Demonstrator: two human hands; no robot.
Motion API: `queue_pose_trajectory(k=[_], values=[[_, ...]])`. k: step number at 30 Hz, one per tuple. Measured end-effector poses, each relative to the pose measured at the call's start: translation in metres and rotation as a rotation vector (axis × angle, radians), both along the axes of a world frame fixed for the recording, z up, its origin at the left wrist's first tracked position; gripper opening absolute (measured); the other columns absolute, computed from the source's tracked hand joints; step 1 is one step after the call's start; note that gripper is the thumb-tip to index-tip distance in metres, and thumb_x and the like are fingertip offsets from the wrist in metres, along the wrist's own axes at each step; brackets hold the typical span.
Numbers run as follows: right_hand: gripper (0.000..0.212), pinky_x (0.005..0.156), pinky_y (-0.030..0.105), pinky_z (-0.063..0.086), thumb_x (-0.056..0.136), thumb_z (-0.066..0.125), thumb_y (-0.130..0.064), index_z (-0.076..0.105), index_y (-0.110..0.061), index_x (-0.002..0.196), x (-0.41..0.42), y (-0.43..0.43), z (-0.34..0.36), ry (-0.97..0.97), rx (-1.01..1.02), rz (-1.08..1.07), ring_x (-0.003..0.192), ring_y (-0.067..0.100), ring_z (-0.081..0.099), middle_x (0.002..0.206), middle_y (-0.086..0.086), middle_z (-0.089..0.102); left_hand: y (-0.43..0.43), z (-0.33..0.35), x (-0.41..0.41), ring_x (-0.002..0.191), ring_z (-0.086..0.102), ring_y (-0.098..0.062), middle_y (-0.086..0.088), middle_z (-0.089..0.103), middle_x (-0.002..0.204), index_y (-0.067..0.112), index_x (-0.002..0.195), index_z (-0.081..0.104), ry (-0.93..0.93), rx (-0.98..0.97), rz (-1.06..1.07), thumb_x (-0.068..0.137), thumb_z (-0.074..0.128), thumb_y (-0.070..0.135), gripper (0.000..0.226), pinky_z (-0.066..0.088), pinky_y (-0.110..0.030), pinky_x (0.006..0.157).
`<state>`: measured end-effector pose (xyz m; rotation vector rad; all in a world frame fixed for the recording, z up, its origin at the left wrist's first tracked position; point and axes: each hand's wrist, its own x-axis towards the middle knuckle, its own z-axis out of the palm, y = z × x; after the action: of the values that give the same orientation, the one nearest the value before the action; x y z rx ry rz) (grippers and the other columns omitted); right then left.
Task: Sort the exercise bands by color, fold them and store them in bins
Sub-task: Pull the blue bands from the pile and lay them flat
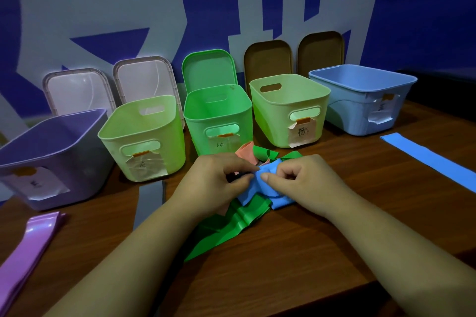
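Both hands pinch the crumpled blue band: left hand (219,177), right hand (304,180), blue band (260,188). It lies tangled with the green band (231,226) just before the green bin (219,116). Risk: pulling drags the green band along.

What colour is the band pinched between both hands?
A blue stretchy band, seen in the head view.

Plain indoor workroom: wood-grain table (334,219), labelled bins (273,127), blue banner wall (417,8).
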<state>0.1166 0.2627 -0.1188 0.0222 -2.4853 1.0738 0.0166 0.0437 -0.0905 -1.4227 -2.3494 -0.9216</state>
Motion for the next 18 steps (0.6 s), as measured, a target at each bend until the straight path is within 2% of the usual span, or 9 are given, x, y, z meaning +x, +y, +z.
queue_pose_trajectory(k=[3, 6, 9, 14, 18], values=[[0.038, 0.056, 0.032, 0.039, 0.09, 0.083, -0.043, 0.06, -0.018, 0.071, 0.004, -0.001, 0.003, 0.036, -0.077, 0.035, 0.056, 0.007, 0.043, 0.059, -0.002, 0.053, 0.001, 0.002, 0.002, 0.079, 0.069, -0.002, 0.019, 0.072, 0.094, 0.032, 0.112, 0.082, 0.019, -0.003, -0.008, 0.094, 0.077, 0.021, 0.022, 0.052, -0.02, 0.069], [0.044, 0.057, 0.032, 0.047, 0.093, 0.078, -0.05, 0.065, -0.019, 0.065, 0.004, -0.005, 0.004, 0.012, -0.03, 0.004, 0.053, 0.007, 0.053, 0.057, -0.005, 0.061, 0.002, 0.004, 0.006, 0.079, 0.06, 0.012, 0.022, 0.066, 0.09, 0.029, 0.11, 0.082, 0.069, -0.022, -0.006, 0.092, 0.077, 0.018, 0.022, 0.042, -0.006, 0.068], [0.049, 0.061, 0.033, 0.054, 0.098, 0.072, -0.049, 0.07, -0.019, 0.059, 0.005, -0.007, 0.008, -0.044, 0.007, -0.048, 0.052, 0.006, 0.063, 0.054, -0.009, 0.066, 0.003, 0.005, 0.007, 0.077, 0.055, 0.014, 0.022, 0.065, 0.09, 0.028, 0.108, 0.081, 0.115, -0.033, -0.012, 0.091, 0.076, 0.019, 0.02, 0.044, -0.012, 0.069], [0.042, 0.066, 0.037, 0.057, 0.103, 0.062, -0.053, 0.079, -0.029, 0.074, 0.007, -0.012, 0.011, -0.11, -0.008, 0.042, 0.057, 0.008, 0.066, 0.059, -0.005, 0.07, 0.002, 0.006, 0.009, 0.077, 0.055, 0.012, 0.022, 0.061, 0.088, 0.026, 0.106, 0.081, 0.112, -0.049, -0.05, 0.089, 0.076, 0.015, 0.021, 0.038, -0.007, 0.069], [0.043, 0.066, 0.038, 0.055, 0.105, 0.062, -0.048, 0.071, -0.033, 0.066, 0.008, -0.013, 0.013, -0.108, -0.014, 0.063, 0.059, 0.011, 0.066, 0.062, -0.004, 0.072, 0.001, 0.005, 0.008, 0.077, 0.061, 0.001, 0.014, 0.069, 0.09, 0.027, 0.107, 0.081, 0.104, -0.057, -0.079, 0.091, 0.076, 0.022, 0.018, 0.049, -0.02, 0.067]])
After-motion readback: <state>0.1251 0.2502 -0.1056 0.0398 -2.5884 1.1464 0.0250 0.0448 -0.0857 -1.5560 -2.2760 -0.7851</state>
